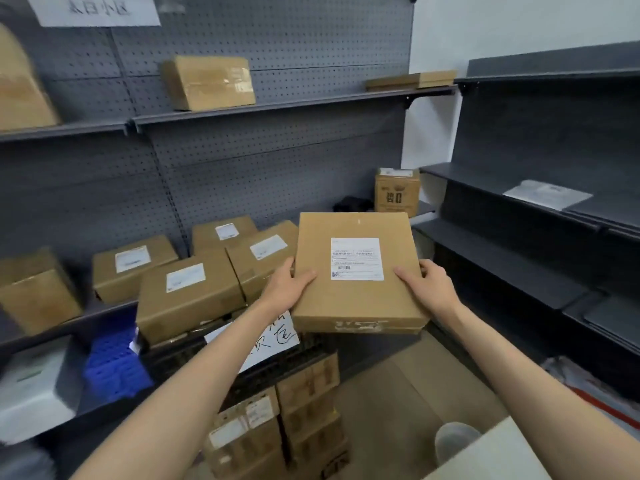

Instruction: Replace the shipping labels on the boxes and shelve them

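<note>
Cardboard box (356,271), 1 label (357,258), 2 hands

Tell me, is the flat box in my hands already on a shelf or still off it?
Off the shelf. Flat box is held in the air by the left hand and right hand, label facing up.

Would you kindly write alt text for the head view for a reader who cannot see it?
Both hands, left hand and right hand, hold a flat cardboard box with a white shipping label facing up. To its left, more labelled boxes sit on a grey pegboard shelf.
</note>
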